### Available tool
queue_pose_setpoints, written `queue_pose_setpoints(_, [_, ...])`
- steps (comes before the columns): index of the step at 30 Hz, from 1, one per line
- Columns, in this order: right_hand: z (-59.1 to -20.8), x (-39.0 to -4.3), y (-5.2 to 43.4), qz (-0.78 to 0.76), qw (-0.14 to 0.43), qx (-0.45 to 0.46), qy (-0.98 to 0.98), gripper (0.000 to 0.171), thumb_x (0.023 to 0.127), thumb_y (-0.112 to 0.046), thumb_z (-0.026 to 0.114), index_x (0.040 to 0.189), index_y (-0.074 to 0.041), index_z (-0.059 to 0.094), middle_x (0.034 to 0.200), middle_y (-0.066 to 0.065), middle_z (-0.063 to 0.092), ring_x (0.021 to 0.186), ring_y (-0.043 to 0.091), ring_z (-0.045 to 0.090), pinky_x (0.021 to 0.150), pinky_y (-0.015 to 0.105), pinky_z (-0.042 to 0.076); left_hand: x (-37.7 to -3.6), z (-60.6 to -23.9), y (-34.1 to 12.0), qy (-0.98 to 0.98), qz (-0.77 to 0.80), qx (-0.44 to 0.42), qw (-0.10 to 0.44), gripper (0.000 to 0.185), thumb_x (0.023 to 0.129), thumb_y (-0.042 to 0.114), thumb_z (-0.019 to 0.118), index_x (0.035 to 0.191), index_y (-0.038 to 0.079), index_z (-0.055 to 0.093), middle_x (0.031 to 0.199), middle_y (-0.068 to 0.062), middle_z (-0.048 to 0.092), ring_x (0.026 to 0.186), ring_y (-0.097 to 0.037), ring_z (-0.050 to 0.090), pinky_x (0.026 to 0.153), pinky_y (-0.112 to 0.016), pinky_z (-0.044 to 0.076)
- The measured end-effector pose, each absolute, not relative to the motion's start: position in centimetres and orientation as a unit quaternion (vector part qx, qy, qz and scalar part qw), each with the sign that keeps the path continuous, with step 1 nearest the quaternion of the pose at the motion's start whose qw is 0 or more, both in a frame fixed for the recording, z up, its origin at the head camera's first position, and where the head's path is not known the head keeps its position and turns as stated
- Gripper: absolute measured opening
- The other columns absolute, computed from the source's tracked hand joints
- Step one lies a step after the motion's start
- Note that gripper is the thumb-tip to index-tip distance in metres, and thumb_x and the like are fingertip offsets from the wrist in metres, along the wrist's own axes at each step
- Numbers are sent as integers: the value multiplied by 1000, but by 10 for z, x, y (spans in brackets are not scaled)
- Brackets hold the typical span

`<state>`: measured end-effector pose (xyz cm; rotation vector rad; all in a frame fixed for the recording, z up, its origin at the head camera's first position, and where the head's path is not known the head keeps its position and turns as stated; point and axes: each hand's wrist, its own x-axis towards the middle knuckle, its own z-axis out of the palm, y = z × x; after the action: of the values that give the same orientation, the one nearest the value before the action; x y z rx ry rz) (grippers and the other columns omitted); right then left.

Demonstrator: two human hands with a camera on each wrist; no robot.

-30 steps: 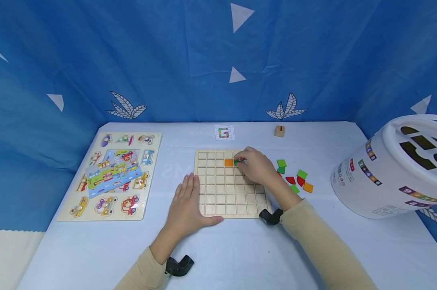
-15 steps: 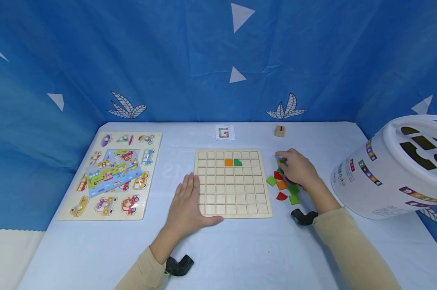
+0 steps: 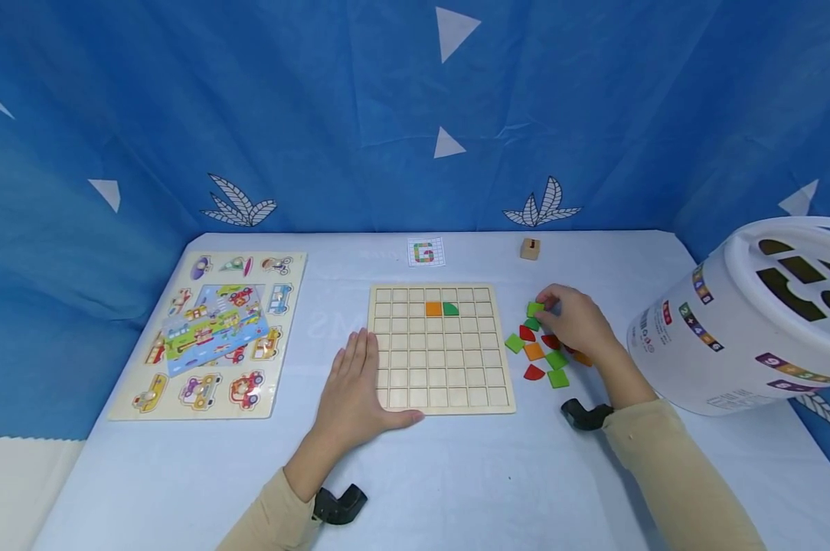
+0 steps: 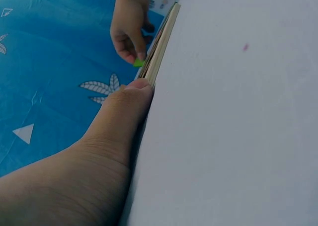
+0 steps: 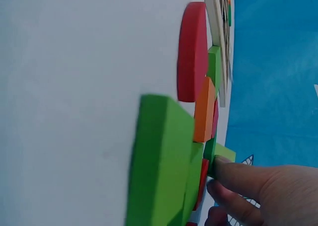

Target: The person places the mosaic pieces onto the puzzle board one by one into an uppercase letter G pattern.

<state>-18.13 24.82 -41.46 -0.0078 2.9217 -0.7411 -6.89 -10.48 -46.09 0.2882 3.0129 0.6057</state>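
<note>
Head view: right hand (image 3: 577, 321) pinches green square (image 3: 535, 308) centre right, edges near level; mostly covered half a second ago. Left hand (image 3: 349, 390), fingers together, thumb out, touches board (image 3: 437, 376).

White bucket (image 3: 704, 352) cut by head view's right edge, 1 orange tile (image 3: 583, 359) partly hidden by right hand (image 3: 579, 320)

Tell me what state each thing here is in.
Wooden grid board: flat, mostly unfilled
Orange square tile: in a cell
Green quarter-circle tile: in a cell
Left hand: against the board's edge
Light-green square tile: pinched by right hand
Loose tiles: scattered
Bucket: lid on
Vehicle puzzle: flat, under cards
G pattern card: face up
</note>
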Motion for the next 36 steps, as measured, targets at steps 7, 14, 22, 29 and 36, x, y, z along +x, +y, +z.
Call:
queue_pose_setpoints(7, [-413, -191, 233, -293, 50, -17, 955, 22, 95, -20, 68, 114, -12, 63, 106, 12, 63, 95, 28, 54, 69, 30, 49, -69, -461, -105, 975, 201, 91, 28, 143, 61, 89, 64, 158, 0, 7, 168, -15, 3, 156, -29, 1, 126, -48, 10])
queue_pose_setpoints(14, [-411, -200, 187, -346, 64, -60, 934, 18, 96, -25, 66, 111, -15, 64, 106, 8, 66, 100, 26, 57, 79, 36, 49, -69, -461, -106, 976, 198, 90, 27, 144, 61, 89, 64, 158, 0, 7, 168, -15, 4, 156, -29, 1, 126, -48, 10])
queue_pose_setpoints(22, [-413, -202, 127, -369, 82, -109, 920, 13, 95, -23, 68, 106, -17, 65, 100, 3, 67, 95, 23, 60, 81, 37, 49, -69, -462, -105, 976, 194, 91, 26, 145, 60, 91, 62, 158, 0, 5, 167, -16, 4, 156, -28, 1, 126, -47, 10])
queue_pose_setpoints(29, [-419, -200, 101, -359, 83, -139, 919, 13, 94, -24, 68, 105, -18, 66, 97, -1, 67, 87, 18, 60, 77, 33, 48, -69, -462, -105, 977, 188, 93, 23, 145, 60, 92, 61, 158, 0, 5, 167, -17, 5, 156, -29, 2, 126, -47, 10])
queue_pose_setpoints(36, [-421, -199, 88, -338, 73, -143, 927, 12, 94, -25, 68, 104, -17, 67, 92, -2, 65, 82, 16, 57, 73, 31, 47, -69, -463, -106, 978, 184, 94, 21, 145, 60, 92, 60, 158, 0, 6, 167, -16, 5, 156, -28, 2, 126, -46, 11])
